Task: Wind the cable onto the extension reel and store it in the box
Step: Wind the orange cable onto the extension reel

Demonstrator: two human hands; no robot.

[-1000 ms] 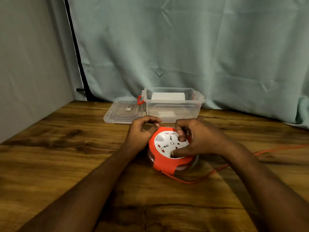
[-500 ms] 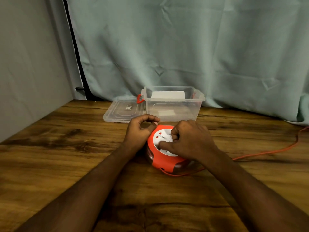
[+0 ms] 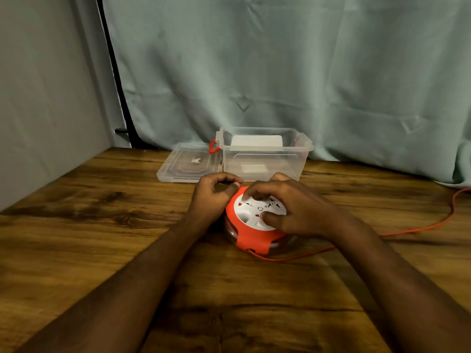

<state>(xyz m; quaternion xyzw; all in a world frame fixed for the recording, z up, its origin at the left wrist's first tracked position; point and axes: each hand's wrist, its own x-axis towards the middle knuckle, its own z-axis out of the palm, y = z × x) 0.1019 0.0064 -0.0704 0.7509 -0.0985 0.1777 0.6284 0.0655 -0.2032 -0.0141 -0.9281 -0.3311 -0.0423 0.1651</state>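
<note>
An orange extension reel (image 3: 251, 235) with a round white socket face lies flat on the wooden table (image 3: 102, 238). My left hand (image 3: 212, 197) grips its left rim, thumb and fingers curled. My right hand (image 3: 290, 210) lies on the white face, fingertips pressed into its recesses. The orange cable (image 3: 420, 229) leaves the reel's near side, runs right across the table and curves up at the right edge. Behind the reel stands a clear plastic box (image 3: 263, 154) with its top open and red latches.
The box's clear lid (image 3: 188, 163) lies flat to the left of the box. A grey-green curtain (image 3: 280, 72) hangs behind the table, and a grey wall (image 3: 46, 98) closes the left side. The cable end is out of view on the right.
My right hand has turned on the white face, its fingers shifting round. The loose cable has been drawn in, its loop near the reel shorter. My left hand has stayed on the rim.
</note>
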